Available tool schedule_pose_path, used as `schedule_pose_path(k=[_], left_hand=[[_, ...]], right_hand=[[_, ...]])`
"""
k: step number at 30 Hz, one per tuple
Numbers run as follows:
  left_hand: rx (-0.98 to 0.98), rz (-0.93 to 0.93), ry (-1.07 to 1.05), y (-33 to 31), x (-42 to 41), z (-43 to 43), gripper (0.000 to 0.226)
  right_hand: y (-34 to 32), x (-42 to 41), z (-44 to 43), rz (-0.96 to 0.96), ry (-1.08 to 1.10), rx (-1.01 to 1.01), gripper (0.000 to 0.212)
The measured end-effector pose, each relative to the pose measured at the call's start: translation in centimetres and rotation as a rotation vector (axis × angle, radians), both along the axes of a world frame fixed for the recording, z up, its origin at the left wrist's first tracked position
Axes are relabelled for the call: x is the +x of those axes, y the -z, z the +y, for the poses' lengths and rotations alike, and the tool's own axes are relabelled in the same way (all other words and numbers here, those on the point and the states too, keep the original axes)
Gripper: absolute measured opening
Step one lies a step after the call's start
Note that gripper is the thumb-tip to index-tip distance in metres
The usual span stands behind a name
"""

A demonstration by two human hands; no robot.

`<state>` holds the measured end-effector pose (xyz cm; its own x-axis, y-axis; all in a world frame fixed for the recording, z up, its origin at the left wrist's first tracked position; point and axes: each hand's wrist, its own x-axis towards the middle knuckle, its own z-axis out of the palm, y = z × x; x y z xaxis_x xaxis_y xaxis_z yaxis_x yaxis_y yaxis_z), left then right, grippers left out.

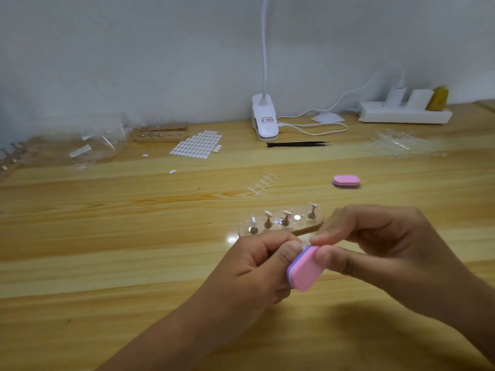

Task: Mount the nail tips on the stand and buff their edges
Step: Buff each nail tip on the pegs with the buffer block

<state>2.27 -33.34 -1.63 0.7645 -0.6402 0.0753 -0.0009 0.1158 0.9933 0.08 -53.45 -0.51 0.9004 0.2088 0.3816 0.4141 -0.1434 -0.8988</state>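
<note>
My right hand [375, 253] pinches a pink and purple buffer block [304, 271] between thumb and fingers. My left hand [257, 266] pinches a small clear nail tip [304, 244] on its peg, and the tip touches the buffer's upper edge. Just behind my hands lies the clear oval stand [302, 226] with several metal pegs upright on it and one bare magnet spot [297, 217]. A strip of clear nail tips [263, 184] lies farther back on the table.
A second pink buffer [346, 181] lies at mid right. Black tweezers [297, 144], a clip lamp [264, 121] with its cable, a sheet of white adhesive tabs [198, 144], another wooden stand [160, 135], plastic bags [88, 148] and a power strip [404, 112] line the back.
</note>
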Motion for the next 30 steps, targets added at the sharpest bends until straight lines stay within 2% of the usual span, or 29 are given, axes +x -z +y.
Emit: schedule_pose_path(k=[5, 9, 12, 16, 21, 25, 28, 30], left_hand=[[-0.008, 0.005, 0.024, -0.2, 0.1, 0.0, 0.029], [0.004, 0.000, 0.003, -0.1, 0.0, 0.0, 0.029], [0.000, 0.015, 0.012, -0.2, 0.1, -0.1, 0.029], [0.034, -0.029, -0.015, -0.1, 0.0, 0.0, 0.029], [0.004, 0.013, -0.007, -0.2, 0.1, -0.1, 0.029], [0.014, -0.019, -0.029, 0.0, 0.1, 0.0, 0.030], [-0.009, 0.008, 0.007, 0.0, 0.2, 0.1, 0.029], [0.000, 0.002, 0.011, 0.0, 0.2, 0.1, 0.030]], right_hand=[[-0.6, 0.4, -0.7, 0.017, 0.083, 0.076, 0.041], [-0.1, 0.1, 0.0, -0.029, 0.010, -0.010, 0.028], [-0.5, 0.4, -0.8, -0.012, 0.086, 0.039, 0.036], [0.0, 0.0, 0.0, -0.077, 0.020, -0.072, 0.021], [-0.6, 0.3, -0.8, -0.052, 0.097, -0.025, 0.023], [0.0, -0.1, 0.2, -0.083, 0.029, -0.121, 0.013], [-0.7, 0.5, -1.0, -0.021, 0.119, 0.020, 0.013], [-0.6, 0.5, -1.0, -0.007, 0.095, 0.044, 0.020]])
